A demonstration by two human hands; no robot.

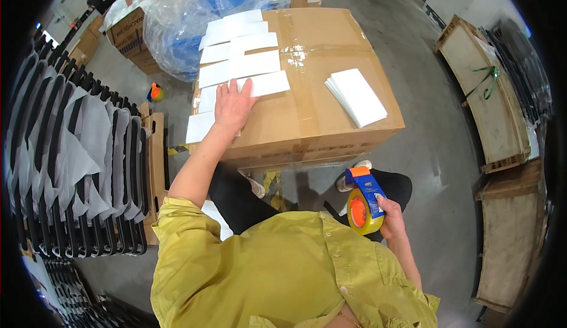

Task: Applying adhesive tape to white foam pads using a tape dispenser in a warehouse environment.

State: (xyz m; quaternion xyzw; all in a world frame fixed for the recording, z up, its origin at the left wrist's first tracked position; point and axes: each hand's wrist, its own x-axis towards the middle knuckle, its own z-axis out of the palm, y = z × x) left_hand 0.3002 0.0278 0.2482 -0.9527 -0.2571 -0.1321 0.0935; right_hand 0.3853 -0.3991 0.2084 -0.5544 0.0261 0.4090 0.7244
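Yellow-green shirt fabric (pixel 283 269), crumpled and buttoned, fills the lower view nearest the lens. Just above its right shoulder the right hand (pixel 391 219) is clenched around the handle of a tape dispenser (pixel 363 201); the fingers wrap the grip from the far side, thumb toward the body. That dispenser is hard plastic with a blue frame and an orange top, and carries one round roll of glossy yellowish packing tape on an orange hub. It hangs in the air below the near edge of a large cardboard carton (pixel 313 103), not touching it.

Out ahead, the left hand (pixel 233 106) lies flat and open, palm down, fingers spread and straight, grasping nothing. Its fingertips press on the near one of a row of white paper sheets (pixel 239 65) laid overlapping along the carton's left side; about six sheets show, thin, smooth and rectangular, one more sticking out under the wrist past the carton's edge. Well to the right of those fingers, one neat stack of white sheets (pixel 357 96) rests on the carton top. Brown, matt board forms the carton, with a shiny clear tape strip (pixel 301 56) running along its middle seam.

Left of the outstretched arm stands a dense row of black frames (pixel 77 168) with grey padding between them.
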